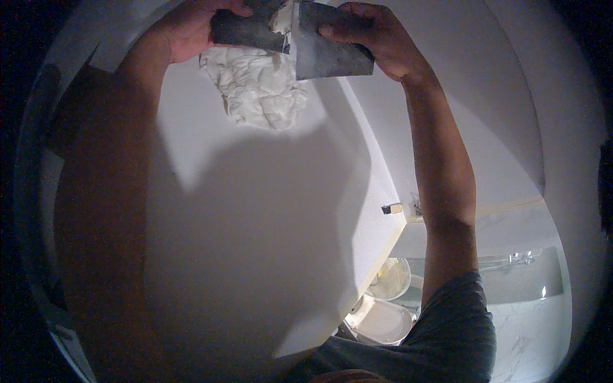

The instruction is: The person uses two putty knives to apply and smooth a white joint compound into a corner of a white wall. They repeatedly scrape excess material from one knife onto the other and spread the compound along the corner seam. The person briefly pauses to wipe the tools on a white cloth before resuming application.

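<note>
At the top, both arms are raised in front of a pale, smooth surface. My left hand is closed on a dark, flat scraper, which lies level. My right hand grips a grey, wide-bladed scraper, with the thumb pressed on its face. The two blades meet edge to edge or overlap; I cannot tell which. White paste, like putty, clings where they meet. Just below the blades is a thick, wrinkled white mass that looks like putty. The tops of both hands run close to the picture's edge.
At the lower right, beyond the pale surface's edge, are a white toilet-like fixture and a round, pale basket-like object. A chrome wall fitting is above marbled tiles. A small dark-and-tan piece sits by the corner.
</note>
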Demonstrator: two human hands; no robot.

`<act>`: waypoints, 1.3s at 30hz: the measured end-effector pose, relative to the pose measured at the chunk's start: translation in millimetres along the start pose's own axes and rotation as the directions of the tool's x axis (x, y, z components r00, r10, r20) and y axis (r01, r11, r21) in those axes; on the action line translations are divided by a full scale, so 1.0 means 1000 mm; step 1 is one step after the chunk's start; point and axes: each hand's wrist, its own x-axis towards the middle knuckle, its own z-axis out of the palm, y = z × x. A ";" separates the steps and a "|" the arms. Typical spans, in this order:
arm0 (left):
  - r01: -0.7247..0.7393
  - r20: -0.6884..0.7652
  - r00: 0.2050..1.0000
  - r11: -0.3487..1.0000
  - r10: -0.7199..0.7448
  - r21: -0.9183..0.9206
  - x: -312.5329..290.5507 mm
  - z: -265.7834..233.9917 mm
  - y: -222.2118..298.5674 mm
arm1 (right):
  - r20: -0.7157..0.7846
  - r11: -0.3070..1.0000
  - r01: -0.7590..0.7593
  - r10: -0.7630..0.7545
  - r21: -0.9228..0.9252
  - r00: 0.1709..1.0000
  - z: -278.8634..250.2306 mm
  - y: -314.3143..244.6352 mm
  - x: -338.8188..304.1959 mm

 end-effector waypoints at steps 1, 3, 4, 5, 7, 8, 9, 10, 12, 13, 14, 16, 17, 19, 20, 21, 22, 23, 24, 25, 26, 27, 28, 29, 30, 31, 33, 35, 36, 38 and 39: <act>0.035 -0.049 0.998 0.999 -0.035 -0.003 0.002 -0.003 0.000 | -0.002 1.000 -0.016 0.016 0.015 1.000 0.004 -0.005 0.002; 0.102 -0.144 0.984 0.995 -0.103 -0.016 0.003 -0.004 0.000 | 0.004 1.000 -0.008 0.008 0.023 1.000 0.005 -0.003 0.006; 0.083 -0.070 0.994 0.996 -0.085 -0.030 0.003 0.000 -0.001 | 0.007 1.000 -0.006 0.006 0.026 1.000 0.004 -0.002 0.008; 0.066 0.004 0.998 0.997 -0.066 -0.046 0.004 0.004 -0.002 | 0.009 0.999 0.010 -0.010 0.034 1.000 0.003 0.000 0.009; 0.081 0.080 0.994 0.994 -0.075 -0.069 0.003 0.009 0.000 | 0.013 0.998 0.046 -0.047 0.052 0.999 0.003 0.002 0.012; 0.115 0.084 0.991 0.990 -0.108 -0.077 0.002 0.009 0.002 | 0.010 1.000 0.023 -0.023 0.018 1.000 0.002 0.003 0.013; 0.144 0.086 0.987 0.986 -0.137 -0.084 0.002 0.009 0.004 | 0.008 1.000 0.004 -0.004 -0.017 1.000 0.001 0.003 0.016; 0.119 0.025 0.993 0.992 -0.118 -0.046 0.002 0.007 0.004 | 0.004 0.999 -0.015 0.015 -0.051 1.000 0.000 0.005 0.018; 0.078 -0.092 0.993 0.996 -0.074 0.036 0.009 0.005 -0.002 | -0.002 0.996 -0.043 0.043 -0.081 0.999 -0.005 0.017 0.020; 0.060 -0.055 0.997 0.998 -0.058 0.037 0.013 0.001 -0.005 | -0.007 0.993 -0.059 0.059 -0.099 0.998 -0.010 0.026 0.020; 0.042 -0.018 0.999 0.998 -0.042 0.038 0.019 -0.005 -0.010 | -0.050 0.996 -0.033 0.029 -0.077 0.998 -0.017 0.038 0.022; 0.008 0.048 0.999 0.999 -0.010 0.039 0.028 -0.025 -0.019 | -0.130 0.999 0.025 -0.029 -0.033 0.991 -0.033 0.064 0.035; -0.005 0.088 0.996 0.999 0.002 0.034 0.033 -0.031 -0.026 | -0.168 0.984 0.053 -0.082 -0.172 0.982 -0.048 0.077 0.039; -0.001 0.077 0.997 1.000 -0.001 0.031 0.028 -0.029 -0.021 | -0.213 0.899 0.109 -0.216 -0.424 0.953 -0.065 0.093 0.054; 0.016 0.045 0.999 1.000 -0.017 0.016 0.026 -0.021 -0.017 | -0.242 0.869 0.050 -0.192 -0.492 0.951 -0.071 0.097 0.060; 0.036 0.008 0.999 0.999 -0.036 0.003 0.021 -0.013 -0.012 | -0.271 0.835 -0.007 -0.171 -0.551 0.947 -0.072 0.093 0.066; 0.050 -0.024 0.998 0.999 -0.049 0.007 0.015 -0.007 -0.008 | -0.300 0.794 -0.064 -0.153 -0.605 0.942 -0.072 0.091 0.070; 0.062 -0.054 0.997 0.998 -0.062 0.009 0.010 0.000 -0.005 | -0.271 0.879 -0.023 -0.121 -0.476 0.955 -0.069 0.091 0.070; 0.071 -0.089 0.994 0.997 -0.070 0.011 0.007 0.003 -0.002 | -0.233 0.943 0.016 -0.099 -0.333 0.967 -0.064 0.089 0.073; 0.069 -0.067 0.995 0.997 -0.072 -0.041 0.008 0.006 -0.002 | -0.193 0.982 0.046 -0.081 -0.182 0.978 -0.061 0.087 0.074; 0.069 -0.042 0.996 0.993 -0.073 -0.096 0.010 0.009 -0.004 | -0.143 0.997 0.071 -0.073 -0.025 0.987 -0.062 0.085 0.069; 0.070 -0.046 0.996 0.989 -0.077 -0.133 0.005 0.007 -0.001 | -0.083 0.982 0.102 -0.090 0.160 0.992 -0.050 0.075 0.063; 0.051 -0.050 0.997 0.989 -0.058 -0.137 0.010 0.017 -0.006 | -0.039 0.949 0.087 -0.078 0.303 0.996 -0.053 0.068 0.043; 0.028 -0.063 0.997 0.991 -0.036 -0.128 0.010 0.027 -0.005 | -0.025 0.907 0.116 -0.115 0.405 0.993 -0.044 0.062 0.031; -0.022 -0.149 0.989 0.997 0.011 -0.068 -0.013 0.019 0.018 | 0.008 0.818 0.187 -0.227 0.544 0.974 -0.004 0.039 0.050; -0.027 -0.172 0.985 0.996 0.013 -0.083 -0.025 0.010 0.025 | 0.029 0.719 0.210 -0.305 0.662 0.952 0.031 0.028 0.064; -0.005 -0.076 0.997 0.980 -0.010 -0.200 -0.005 0.021 0.005 | 0.100 0.656 0.081 -0.234 0.750 0.967 0.033 0.041 0.055; -0.026 0.039 0.999 0.966 0.037 -0.259 0.006 0.007 0.000 | 0.168 0.535 0.011 -0.284 0.845 0.944 0.037 0.042 0.060; -0.031 0.091 0.994 0.957 0.060 -0.289 0.008 0.004 0.000 | 0.212 0.537 -0.040 -0.263 0.843 0.941 0.037 0.046 0.061; 0.011 0.080 0.997 0.914 0.023 -0.405 0.012 0.000 -0.002 | 0.384 0.391 -0.208 -0.452 0.897 0.805 0.030 0.051 0.062; 0.028 0.074 0.997 0.886 0.008 -0.463 0.013 -0.002 -0.001 | 0.406 0.421 -0.222 -0.423 0.880 0.810 0.029 0.049 0.061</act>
